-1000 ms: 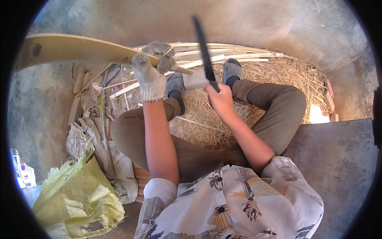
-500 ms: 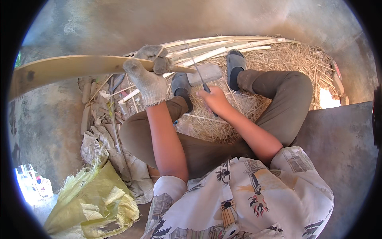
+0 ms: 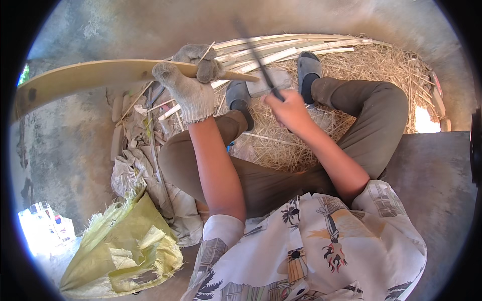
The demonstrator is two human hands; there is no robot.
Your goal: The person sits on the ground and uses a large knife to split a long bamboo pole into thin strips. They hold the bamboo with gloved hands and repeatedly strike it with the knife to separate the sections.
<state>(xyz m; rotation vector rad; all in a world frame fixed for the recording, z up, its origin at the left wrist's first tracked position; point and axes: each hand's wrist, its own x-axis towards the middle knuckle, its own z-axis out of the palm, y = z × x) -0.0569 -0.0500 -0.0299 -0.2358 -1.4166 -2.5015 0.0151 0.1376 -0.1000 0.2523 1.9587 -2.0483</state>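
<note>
My left hand [image 3: 190, 98], in a dirty off-white knit glove with greyed fingers, is closed around a long bamboo strip [image 3: 103, 73]. The wide part of the strip curves off to the left. Its narrow end juts out to the right of the glove, towards my other hand. My bare right hand [image 3: 291, 111] grips a knife [image 3: 257, 56] with its dark blade raised, pointing up and to the left. Motion blurs the blade, and the handle is mostly hidden in my fist. The blade passes beside the strip's narrow end; I cannot tell whether they touch.
Between my slippers [image 3: 309, 67] lies a grey block [image 3: 271, 83]. Long pale bamboo strips [image 3: 311, 45] lie beyond it, with straw-like shavings [image 3: 371, 67] around my feet. A yellow woven sack [image 3: 113, 251] and crumpled cloth [image 3: 173, 213] are at the lower left.
My right hand and the knife have shifted slightly right and up, and the blade has become blurred. The bamboo strip and my left hand have shifted slightly upward in view.
</note>
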